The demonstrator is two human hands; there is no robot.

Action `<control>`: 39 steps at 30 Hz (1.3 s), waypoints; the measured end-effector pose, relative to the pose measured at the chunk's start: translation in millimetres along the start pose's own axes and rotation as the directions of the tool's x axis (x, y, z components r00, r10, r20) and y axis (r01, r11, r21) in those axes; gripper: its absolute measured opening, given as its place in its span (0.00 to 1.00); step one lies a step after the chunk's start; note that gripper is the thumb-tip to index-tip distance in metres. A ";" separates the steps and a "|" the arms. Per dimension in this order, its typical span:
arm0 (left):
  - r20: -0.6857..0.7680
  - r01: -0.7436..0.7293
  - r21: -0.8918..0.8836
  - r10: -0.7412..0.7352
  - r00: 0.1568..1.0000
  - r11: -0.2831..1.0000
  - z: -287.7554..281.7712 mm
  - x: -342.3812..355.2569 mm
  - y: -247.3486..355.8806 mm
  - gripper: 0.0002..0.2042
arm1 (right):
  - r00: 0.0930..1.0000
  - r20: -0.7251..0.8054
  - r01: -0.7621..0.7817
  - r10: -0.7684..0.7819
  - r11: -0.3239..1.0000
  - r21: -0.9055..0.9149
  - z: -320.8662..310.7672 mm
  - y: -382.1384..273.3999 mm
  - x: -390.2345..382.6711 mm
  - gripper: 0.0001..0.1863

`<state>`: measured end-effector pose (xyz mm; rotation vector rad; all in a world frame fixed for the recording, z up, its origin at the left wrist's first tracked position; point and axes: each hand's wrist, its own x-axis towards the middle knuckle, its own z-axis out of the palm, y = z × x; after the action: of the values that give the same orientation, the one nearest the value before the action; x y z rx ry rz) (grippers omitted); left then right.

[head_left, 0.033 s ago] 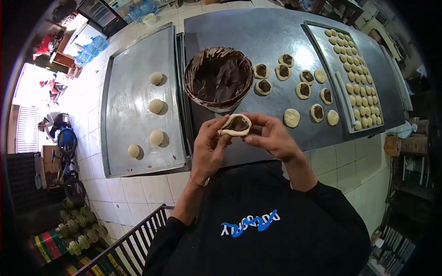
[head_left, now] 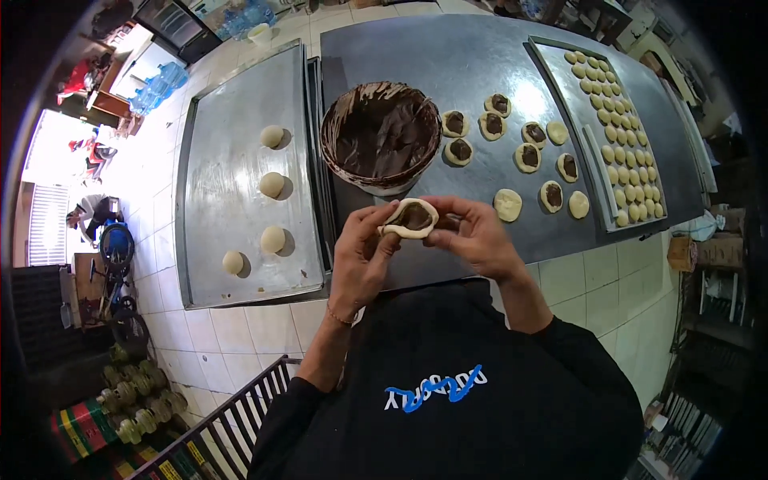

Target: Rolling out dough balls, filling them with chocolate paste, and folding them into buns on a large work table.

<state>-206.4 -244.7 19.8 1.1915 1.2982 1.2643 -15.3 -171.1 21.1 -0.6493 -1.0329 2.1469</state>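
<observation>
Between left hand [head_left: 362, 254] and right hand [head_left: 474, 234], filled dough [head_left: 410, 218]

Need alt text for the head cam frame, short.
Both hands, left hand and right hand, pinch a dough round with chocolate filling over a metal table. Behind it sit a bowl of chocolate filling, filled dough rounds and a tray with four dough balls.

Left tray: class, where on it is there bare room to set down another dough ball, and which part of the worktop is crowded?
The left tray is bare along its top, above the four dough balls, and down its left side. Crowding lies to the right of the chocolate bowl, where filled dough rounds sit close together, and the right tray is packed with small pieces.
</observation>
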 end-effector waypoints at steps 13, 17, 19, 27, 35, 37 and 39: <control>0.199 -0.557 0.595 0.566 0.800 0.579 -12.7 8.0 83.8 0.35 | 0.746 0.541 0.634 -0.387 0.167 -0.755 52.9 -81.8 1.6 0.21; 0.047 -0.500 -0.390 0.559 0.828 0.773 -15.4 -1.5 57.2 0.44 | 0.920 0.230 0.386 -0.317 0.639 -0.665 67.2 -83.7 -4.8 0.24; 0.021 -0.536 -0.303 0.568 0.823 0.788 -14.9 -4.4 43.2 0.43 | 0.918 0.246 0.395 -0.311 0.667 -0.631 64.7 -78.4 -4.5 0.23; -0.381 -0.480 -0.219 0.379 0.844 0.849 -3.7 -3.3 46.8 0.28 | 0.844 0.361 0.507 -0.396 0.371 -0.778 75.3 -59.8 -4.9 0.16; -0.322 -0.594 0.012 0.565 0.759 0.805 12.0 4.2 79.8 0.23 | 0.836 0.293 0.492 -0.463 0.398 -0.774 96.3 -66.9 -2.3 0.09; -0.426 -0.698 -0.240 0.573 0.700 0.675 15.5 7.1 83.8 0.20 | 0.901 0.179 0.400 -0.395 0.598 -0.695 96.6 -66.7 -3.2 0.06; -0.285 -0.633 -0.276 0.567 0.772 0.723 2.8 2.4 70.7 0.20 | 0.853 0.207 0.465 -0.479 0.517 -0.718 90.1 -64.8 -2.3 0.10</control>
<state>-201.6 -242.3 90.3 1.2954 0.7417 2.0338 -51.5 -186.0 124.9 -0.6324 -1.8739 1.1612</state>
